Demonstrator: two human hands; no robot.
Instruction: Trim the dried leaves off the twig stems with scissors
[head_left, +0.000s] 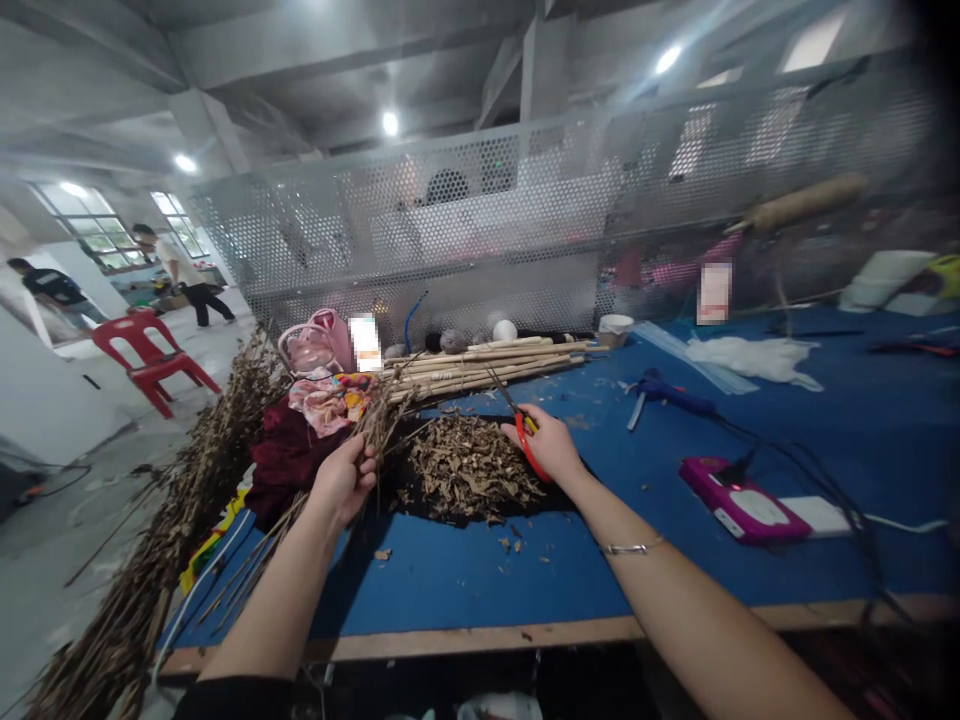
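Note:
My left hand is closed round a bunch of dried stems, whose thin ends run down past my wrist. In my right hand is a pair of scissors with red and yellow handles, the blades pointing up and to the left. Between the two hands lies a heap of dry brown leaves on a dark cloth, with a few bits scattered on the blue table. The scissors are apart from the stems.
Wooden sticks lie behind the heap. A dark red cloth and a pink bag are at left, beside a tall pile of dried plants. A glue gun and purple power strip sit right. Two people stand far left.

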